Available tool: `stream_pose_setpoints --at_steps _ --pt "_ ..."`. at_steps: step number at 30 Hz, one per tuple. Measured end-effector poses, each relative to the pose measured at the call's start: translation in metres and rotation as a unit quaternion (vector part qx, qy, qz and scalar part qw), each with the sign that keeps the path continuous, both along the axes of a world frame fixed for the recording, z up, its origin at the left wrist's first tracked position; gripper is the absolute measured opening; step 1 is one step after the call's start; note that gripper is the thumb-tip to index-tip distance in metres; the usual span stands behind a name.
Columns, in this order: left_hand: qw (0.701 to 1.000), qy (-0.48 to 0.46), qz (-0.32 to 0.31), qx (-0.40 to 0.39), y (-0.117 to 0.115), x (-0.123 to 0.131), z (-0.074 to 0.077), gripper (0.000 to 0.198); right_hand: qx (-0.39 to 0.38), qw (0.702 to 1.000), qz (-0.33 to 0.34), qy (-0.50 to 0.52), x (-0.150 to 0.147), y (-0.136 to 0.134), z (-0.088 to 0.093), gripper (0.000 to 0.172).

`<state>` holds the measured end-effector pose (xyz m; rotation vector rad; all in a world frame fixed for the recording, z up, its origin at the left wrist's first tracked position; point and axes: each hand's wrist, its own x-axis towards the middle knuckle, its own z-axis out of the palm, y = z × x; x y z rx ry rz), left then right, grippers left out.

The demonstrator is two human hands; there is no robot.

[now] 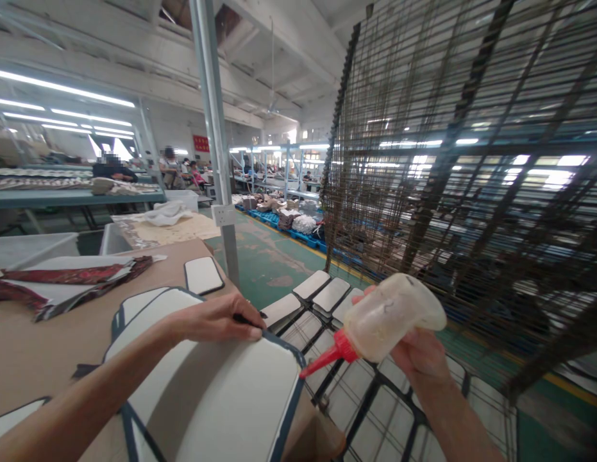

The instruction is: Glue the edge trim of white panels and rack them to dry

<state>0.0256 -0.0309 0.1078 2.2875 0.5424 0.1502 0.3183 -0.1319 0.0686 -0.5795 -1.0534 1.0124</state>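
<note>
My right hand [420,356] is closed round a translucent squeeze bottle [392,317] with a red nozzle. The nozzle tip points down-left at the dark-edged rim of a large white panel [226,398] lying on the brown table [33,350]. My left hand [218,319] presses on the far edge of that panel, fingers pinched together at its dark border. What the fingertips grip is too small to name.
A wire drying rack [471,173] towers at right, with a lower wire shelf [375,410] carrying several small white pieces [322,292]. A grey steel post [216,141] stands by the table. Stacked patterned fabric [62,279] lies at left. Other people work at far benches.
</note>
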Motion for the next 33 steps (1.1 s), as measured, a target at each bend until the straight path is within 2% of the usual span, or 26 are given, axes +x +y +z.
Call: stream_pose_setpoints --at_steps 4,12,21,27,33 --pt "1.000 -0.026 0.014 -0.002 0.003 -0.005 -0.006 0.046 0.026 0.998 -0.050 0.015 0.000 0.001 -0.002 0.066" --pt "0.997 -0.028 0.055 -0.035 0.004 -0.011 -0.024 0.044 0.023 0.997 -0.064 0.018 -0.002 -0.001 -0.001 0.067" --pt "0.991 -0.040 0.089 -0.096 -0.002 -0.011 -0.025 0.044 0.015 0.999 -0.037 0.016 0.004 0.004 -0.011 0.061" --pt "0.986 -0.025 0.115 -0.116 0.002 -0.012 -0.032 0.044 0.009 0.999 -0.028 0.042 0.000 0.003 -0.010 0.063" --pt "0.976 -0.004 0.146 -0.158 0.000 -0.011 -0.030 0.040 0.019 0.999 -0.022 0.045 -0.004 0.003 -0.008 0.061"
